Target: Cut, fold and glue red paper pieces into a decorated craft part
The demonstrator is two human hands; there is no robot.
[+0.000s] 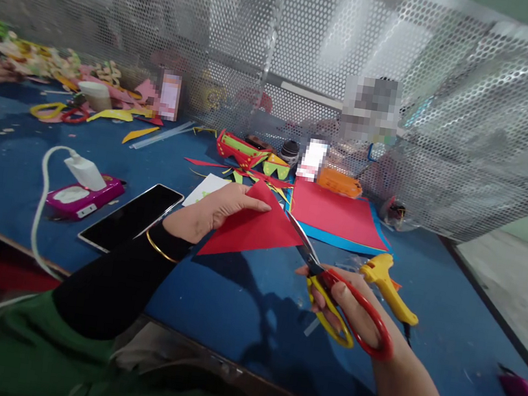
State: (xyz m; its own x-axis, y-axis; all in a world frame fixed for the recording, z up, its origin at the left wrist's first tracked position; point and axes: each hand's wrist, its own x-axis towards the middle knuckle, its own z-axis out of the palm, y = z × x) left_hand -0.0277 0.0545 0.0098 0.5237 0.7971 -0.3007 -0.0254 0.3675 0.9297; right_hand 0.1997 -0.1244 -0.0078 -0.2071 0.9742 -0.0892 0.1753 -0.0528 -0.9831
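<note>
Your left hand (215,211) has its grip on the red sheet (264,231), thin and sharp-cornered, above the middle of the counter (211,295). Your right hand (359,306) has its grip around the scissors (317,268), metal blades at the sheet's right edge. Blue surface runs between sheet and near edge; a yellow glue gun (389,286) lies just right. Far left stands a white cup (94,95) (its contents you cannot tell).
</note>
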